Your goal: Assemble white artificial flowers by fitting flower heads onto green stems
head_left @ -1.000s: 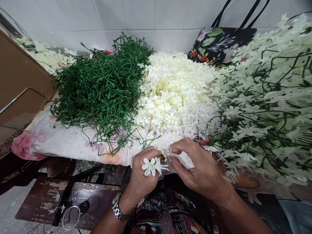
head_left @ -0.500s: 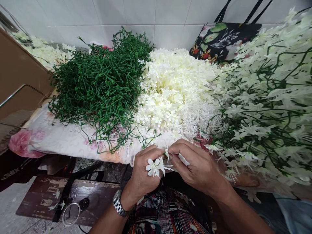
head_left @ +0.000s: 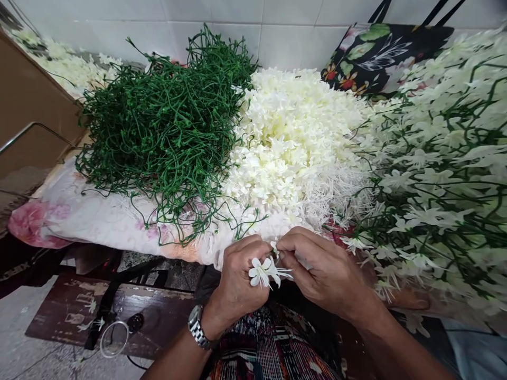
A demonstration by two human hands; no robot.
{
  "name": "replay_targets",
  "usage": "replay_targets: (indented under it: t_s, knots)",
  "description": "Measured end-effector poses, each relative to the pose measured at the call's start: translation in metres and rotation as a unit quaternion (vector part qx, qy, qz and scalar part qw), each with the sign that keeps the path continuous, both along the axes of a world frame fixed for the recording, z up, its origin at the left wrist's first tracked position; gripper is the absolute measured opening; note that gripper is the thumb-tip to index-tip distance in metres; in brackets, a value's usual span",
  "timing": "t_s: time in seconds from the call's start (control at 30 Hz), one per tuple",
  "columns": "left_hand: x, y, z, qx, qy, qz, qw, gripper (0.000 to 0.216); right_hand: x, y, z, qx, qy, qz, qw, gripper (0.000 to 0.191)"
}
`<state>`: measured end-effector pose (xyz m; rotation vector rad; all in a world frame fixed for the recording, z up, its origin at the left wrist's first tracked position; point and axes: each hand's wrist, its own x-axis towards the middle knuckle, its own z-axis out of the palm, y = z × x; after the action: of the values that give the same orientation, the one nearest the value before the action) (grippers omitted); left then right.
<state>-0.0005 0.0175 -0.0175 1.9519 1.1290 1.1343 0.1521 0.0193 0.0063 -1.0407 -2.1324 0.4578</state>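
Note:
My left hand (head_left: 237,279) is closed around small white artificial flowers (head_left: 264,271) that stick out between its fingers. My right hand (head_left: 320,272) pinches a tiny white flower piece (head_left: 274,246) against the left hand's fingertips. Both hands meet just in front of the table edge, over my patterned lap (head_left: 273,348). Right behind them lies a heap of loose cream flower heads (head_left: 293,142). A tangled pile of green plastic stems (head_left: 166,126) sits to the left of that heap. A steel watch (head_left: 198,327) is on my left wrist.
Finished sprays of white flowers on green stems (head_left: 443,169) fill the right side. A floral cloth (head_left: 87,221) covers the table. A dark flowered bag (head_left: 376,53) leans on the tiled wall. Below left is a dark wooden board (head_left: 79,311) with a ring.
Both hands have stayed joined and drifted slightly right. The right hand's fingers have closed in on the small piece at the left fingertips. The view has tilted a little.

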Motion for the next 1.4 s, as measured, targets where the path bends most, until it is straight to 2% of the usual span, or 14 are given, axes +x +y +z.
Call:
replay_targets:
  t_s: [0.37, 0.5, 0.63, 0.83, 1.03, 1.2, 1.4]
  knots:
    - [-0.001, 0.002, 0.002, -0.029, -0.030, -0.005, 0.999, 0.024, -0.002, 0.001, -0.002, 0.011, -0.010, 0.005, 1.000, 0.016]
    - [-0.007, 0.003, 0.007, -0.088, -0.075, -0.011, 0.993, 0.019, 0.001, -0.001, 0.006, 0.012, 0.017, -0.003, 1.000, 0.012]
    - [-0.013, 0.001, 0.007, -0.127, -0.132, -0.001, 0.983, 0.019, 0.005, -0.004, 0.019, 0.022, 0.038, -0.016, 0.999, 0.019]
    - [-0.013, -0.003, 0.012, -0.065, -0.096, 0.001, 0.993, 0.022, 0.001, -0.005, 0.031, 0.038, 0.033, -0.001, 0.999, 0.021]
    - [-0.007, -0.006, 0.016, 0.037, -0.056, 0.034, 0.997, 0.021, -0.003, -0.005, 0.030, 0.009, 0.067, -0.044, 0.997, 0.003]
    - [-0.005, -0.007, 0.011, 0.098, 0.005, 0.038, 0.994, 0.017, -0.005, -0.004, 0.026, -0.002, 0.095, -0.048, 0.994, 0.011]
    - [-0.002, -0.006, 0.009, 0.123, 0.065, 0.054, 0.989, 0.016, -0.007, -0.004, 0.020, 0.016, 0.082, -0.068, 0.994, 0.013]
